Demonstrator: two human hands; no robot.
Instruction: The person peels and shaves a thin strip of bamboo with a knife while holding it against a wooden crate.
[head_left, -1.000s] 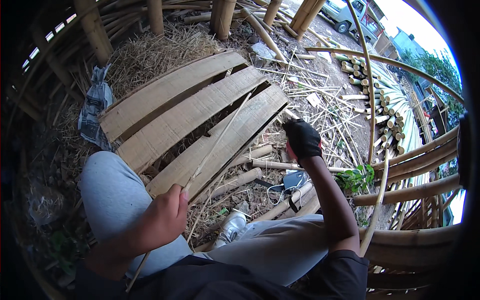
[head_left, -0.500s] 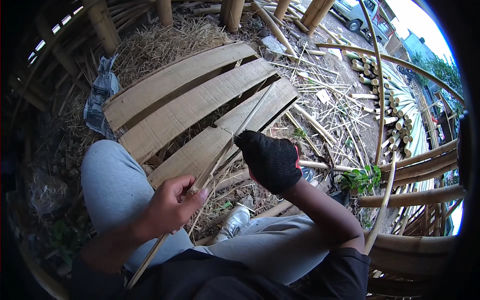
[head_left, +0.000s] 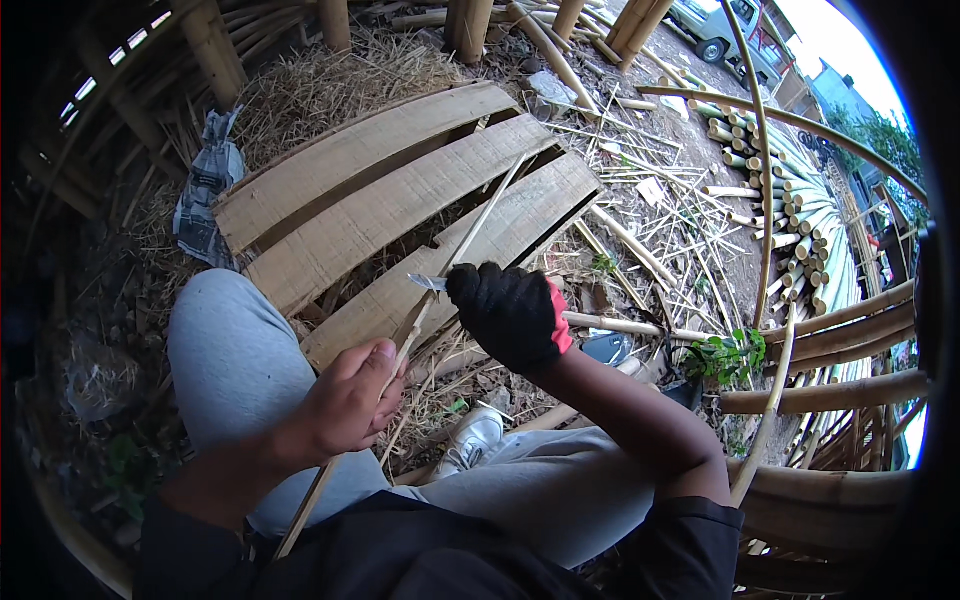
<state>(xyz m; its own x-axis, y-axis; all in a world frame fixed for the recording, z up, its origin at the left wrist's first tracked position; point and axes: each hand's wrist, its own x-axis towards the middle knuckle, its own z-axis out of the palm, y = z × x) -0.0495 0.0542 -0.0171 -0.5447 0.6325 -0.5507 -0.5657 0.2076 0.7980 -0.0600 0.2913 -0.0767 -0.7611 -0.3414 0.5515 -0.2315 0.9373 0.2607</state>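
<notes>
A long, thin bamboo strip (head_left: 485,215) runs from beside my lap, through my left hand, and out over the wooden slats. My bare left hand (head_left: 352,402) is closed around it, the thumb lying along its upper side. Farther along, my right hand (head_left: 508,316), in a black and red glove, is closed on a knife. Only the knife's blade (head_left: 427,283) shows, pointing left across the strip; the handle is hidden in the fist. Beneath the strip lies a low platform of several wide wooden slats (head_left: 350,225) with gaps between them.
Crumpled newspaper (head_left: 208,200) lies left of the slats, straw and shavings (head_left: 350,85) beyond them. Cut bamboo poles (head_left: 790,220) are stacked at the right. Bamboo rails (head_left: 825,392) and posts stand around me. My shoe (head_left: 474,438) rests below the slats.
My gloved right hand has moved slightly left and nearer, turning so the blade now shows. The strip's far end has shifted left. My left thumb has closed in over the strip.
</notes>
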